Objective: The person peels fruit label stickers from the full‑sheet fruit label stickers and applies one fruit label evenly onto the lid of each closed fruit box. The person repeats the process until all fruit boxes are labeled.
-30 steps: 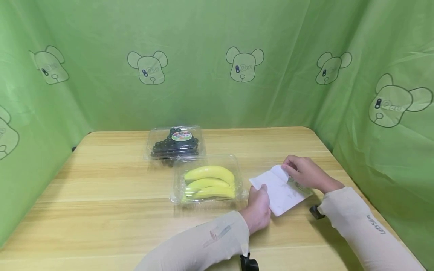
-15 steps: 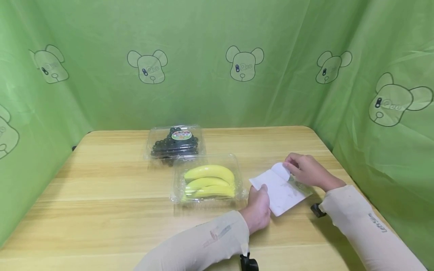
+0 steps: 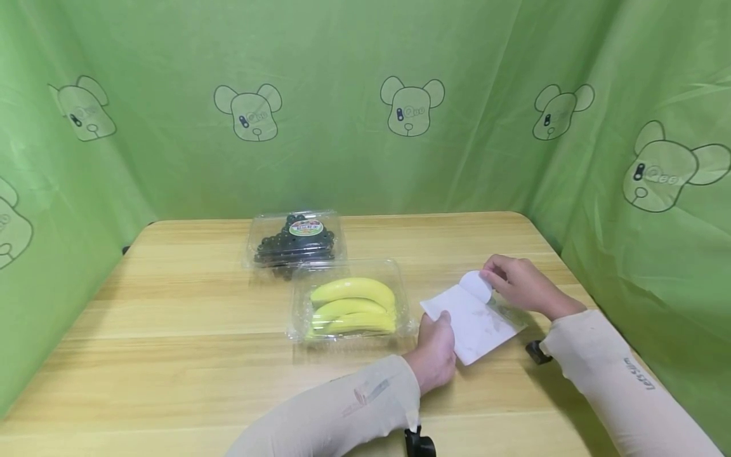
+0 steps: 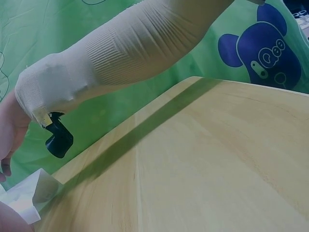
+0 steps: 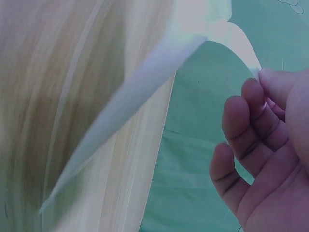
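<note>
My left hand (image 3: pixel 436 352) grips the near-left edge of a white sticker sheet (image 3: pixel 471 327), thumb on top and fingers underneath. The sheet is tilted, held over the right part of the table, with faint greenish print showing toward its right side. At its far corner, a rounded white sticker (image 3: pixel 476 287) is lifted and bent up from the sheet. My right hand (image 3: pixel 522 285) pinches the sticker's edge between thumb and index finger. In the right wrist view the sticker (image 5: pixel 241 46) curves from the sheet (image 5: pixel 130 106) to those fingertips, the other fingers loosely bent.
A clear plastic box (image 3: pixel 297 330) of yellow bananas (image 3: pixel 354 311) stands left of my left hand. Behind it is another clear box (image 3: pixel 337 231) with dark grapes (image 3: pixel 285 244) and an oval label. Green curtains (image 3: pixel 342 178) enclose the wooden table (image 3: pixel 200 374).
My right hand has moved slightly up and to the right, drawing more of the rounded sticker away from the sheet. My left hand stays in place.
</note>
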Demonstrator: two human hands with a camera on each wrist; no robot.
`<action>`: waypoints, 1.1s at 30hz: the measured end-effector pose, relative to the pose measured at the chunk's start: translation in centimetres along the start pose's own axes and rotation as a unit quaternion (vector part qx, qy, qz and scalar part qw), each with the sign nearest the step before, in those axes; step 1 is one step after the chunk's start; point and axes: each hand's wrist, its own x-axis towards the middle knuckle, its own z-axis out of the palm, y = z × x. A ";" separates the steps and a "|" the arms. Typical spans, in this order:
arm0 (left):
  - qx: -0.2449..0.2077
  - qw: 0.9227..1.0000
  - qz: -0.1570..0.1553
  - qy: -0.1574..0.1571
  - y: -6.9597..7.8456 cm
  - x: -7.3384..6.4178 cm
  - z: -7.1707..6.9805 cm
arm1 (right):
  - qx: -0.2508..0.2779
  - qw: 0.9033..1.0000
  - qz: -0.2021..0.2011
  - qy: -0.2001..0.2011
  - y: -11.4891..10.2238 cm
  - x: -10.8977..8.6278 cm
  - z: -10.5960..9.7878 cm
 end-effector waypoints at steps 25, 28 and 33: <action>0.012 1.000 -0.002 0.006 0.0 0.1 0.0 | -0.005 1.000 0.011 0.010 0.6 0.3 -0.6; 0.013 1.000 -0.002 0.007 0.0 0.1 0.0 | -0.004 1.000 0.007 0.013 0.5 0.3 -0.7; 0.022 1.000 0.002 0.006 -0.1 0.2 -0.1 | -0.003 1.000 0.002 0.021 0.5 0.3 -0.8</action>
